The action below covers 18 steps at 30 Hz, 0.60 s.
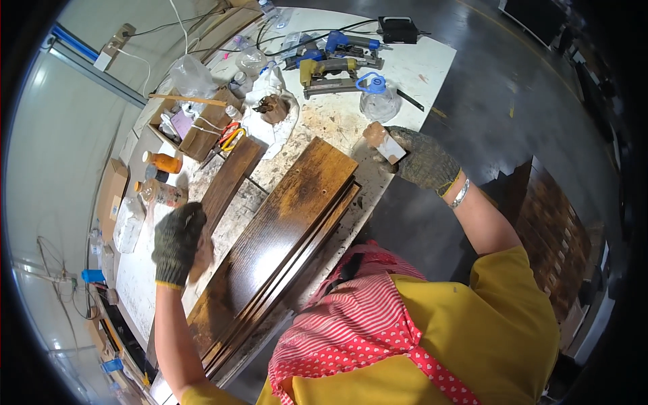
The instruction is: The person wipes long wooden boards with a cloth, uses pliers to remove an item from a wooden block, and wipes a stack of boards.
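My right hand (426,160), in a dark grey knit glove, grips a small brown-and-white flat piece (385,142) beyond the table's right edge. The kind of piece is unclear. My left hand (177,246), gloved alike, is curled beside a narrow dark wooden board (231,172). A blurred brown patch shows under its fingers, and what it holds is hidden. Between my hands lies a stack of glossy dark-brown wooden planks (283,223), slanting across the table. The top plank has lighter, worn-looking patches at its far end.
Nail guns (329,71) and a clear jug with a blue handle (379,101) stand at the back of the white table (432,64). A cardboard box (202,135), scissors (233,137), bottles (162,194) and a can on a white cloth (273,108) line the left. More wood (550,229) is stacked at right.
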Available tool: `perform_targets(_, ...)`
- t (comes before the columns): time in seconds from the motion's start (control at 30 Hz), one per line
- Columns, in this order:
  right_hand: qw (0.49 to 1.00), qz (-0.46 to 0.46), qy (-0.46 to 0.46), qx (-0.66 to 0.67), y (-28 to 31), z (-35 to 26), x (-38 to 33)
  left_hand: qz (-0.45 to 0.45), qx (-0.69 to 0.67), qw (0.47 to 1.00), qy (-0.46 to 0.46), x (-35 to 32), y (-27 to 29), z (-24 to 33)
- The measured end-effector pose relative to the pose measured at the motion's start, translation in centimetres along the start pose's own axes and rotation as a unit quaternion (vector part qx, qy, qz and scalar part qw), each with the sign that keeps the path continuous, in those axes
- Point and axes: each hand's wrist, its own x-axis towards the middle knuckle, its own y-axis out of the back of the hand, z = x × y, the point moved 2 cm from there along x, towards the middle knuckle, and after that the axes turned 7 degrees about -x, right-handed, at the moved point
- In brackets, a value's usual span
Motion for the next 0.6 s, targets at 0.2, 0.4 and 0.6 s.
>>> perform_targets(0.2, 0.935, 0.022, 0.125, -0.331, -1.1, -0.9, 0.2, -0.125, -0.029, 0.992, 0.023, 2.8, -6.3, -1.6)
perform_targets(0.4, 0.847, 0.068, 0.162, -0.502, -2.7, -2.0, -0.7, -0.217, 0.0, 0.973, -0.083, 3.7, -9.2, -2.0)
perform_targets(0.6, 0.899, 0.056, 0.176, -0.397, -3.0, -2.5, -1.5, -0.186, -0.013, 0.972, -0.145, 4.6, -9.0, -3.9)
